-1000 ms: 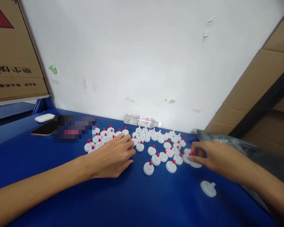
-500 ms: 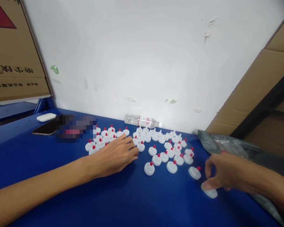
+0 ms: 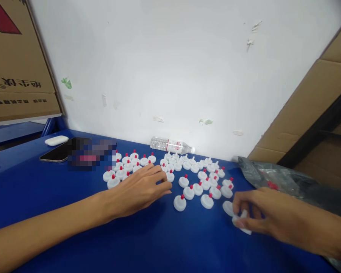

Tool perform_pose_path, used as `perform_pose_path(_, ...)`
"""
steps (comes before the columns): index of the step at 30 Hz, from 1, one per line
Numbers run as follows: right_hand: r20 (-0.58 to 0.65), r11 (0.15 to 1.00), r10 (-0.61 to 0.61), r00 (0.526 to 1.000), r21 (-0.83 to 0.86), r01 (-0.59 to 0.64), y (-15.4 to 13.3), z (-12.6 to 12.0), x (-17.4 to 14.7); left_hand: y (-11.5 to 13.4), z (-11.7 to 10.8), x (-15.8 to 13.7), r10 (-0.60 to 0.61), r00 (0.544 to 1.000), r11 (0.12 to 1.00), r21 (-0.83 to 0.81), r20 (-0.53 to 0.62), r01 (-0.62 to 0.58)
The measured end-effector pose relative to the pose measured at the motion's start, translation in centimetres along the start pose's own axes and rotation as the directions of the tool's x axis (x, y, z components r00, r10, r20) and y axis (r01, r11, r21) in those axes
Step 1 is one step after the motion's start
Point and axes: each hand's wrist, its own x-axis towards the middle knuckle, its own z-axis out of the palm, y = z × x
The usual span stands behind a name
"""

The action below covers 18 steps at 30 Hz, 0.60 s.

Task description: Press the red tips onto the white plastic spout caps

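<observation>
My right hand (image 3: 261, 218) pinches a white nozzle cap (image 3: 244, 224), a round disc with a short spout and no red tip visible, low over the table. Partly behind those fingers is another white cap (image 3: 229, 208). My left hand (image 3: 147, 185) rests palm down beside the group of caps, its fingers loosely bent and slightly apart; nothing shows in them, and the thumb side is partly hidden. Red-tipped white caps (image 3: 180, 203) stand on both sides of it. Farther back is a cluster of plain white caps (image 3: 186, 164) without red tips.
The blue table (image 3: 147, 242) meets a white wall. A clear bottle (image 3: 172, 145) lies along it. A phone (image 3: 55, 152) and a white case (image 3: 57, 140) are at left. A grey plastic bag (image 3: 252, 172) with small red pieces (image 3: 272, 185) lies at right, near cardboard (image 3: 290, 121).
My right hand has moved left with the white cap, which is now tilted with its spout showing, and covers part of the neighbouring cap. My left hand has shifted slightly right.
</observation>
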Motion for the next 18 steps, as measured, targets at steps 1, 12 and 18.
perform_pose_path(1, 0.016, 1.000, -0.014, 1.000, 0.012, 0.014, -0.4, -0.3, 0.3, 0.1, -0.1, 0.1, 0.007, 1.000, 1.000, 0.007, -0.004, -0.007)
perform_pose_path(12, 0.087, 0.993, -0.050, 0.995, 0.114, 0.040, -2.8, -0.3, 0.7, 1.0, -0.5, 0.3, 0.023, 1.000, 1.000, 0.015, -0.020, -0.023)
perform_pose_path(18, 0.056, 0.981, 0.013, 0.998, 0.192, -0.023, 0.9, 0.0, -2.4, 1.0, -0.5, 0.3, 0.027, 1.000, 1.000, 0.014, -0.015, -0.027)
